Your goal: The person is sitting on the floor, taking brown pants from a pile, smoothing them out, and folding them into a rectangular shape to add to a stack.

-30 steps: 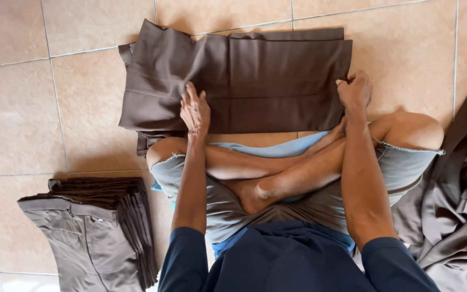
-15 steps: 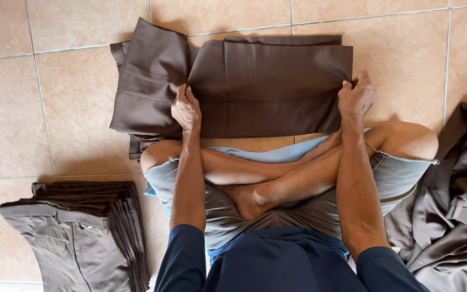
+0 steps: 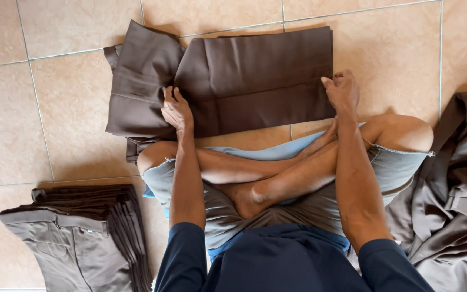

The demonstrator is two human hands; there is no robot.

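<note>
A pair of dark brown trousers [image 3: 244, 81] lies on the tiled floor in front of my crossed legs, with a doubled layer lying over its right part. My left hand [image 3: 177, 111] grips the left near edge of that doubled layer. My right hand [image 3: 342, 92] pinches its right near corner. The waistband end spreads out to the left of my left hand.
A stack of folded brown trousers [image 3: 82, 232] sits on the floor at my left. A loose heap of brown garments [image 3: 455, 189] lies at my right. Beige floor tiles [image 3: 55, 32] surround the work spot.
Both hands have drawn the folded layer of the trousers toward my legs. The cloth now lies doubled, with the waistband part showing at the left.
</note>
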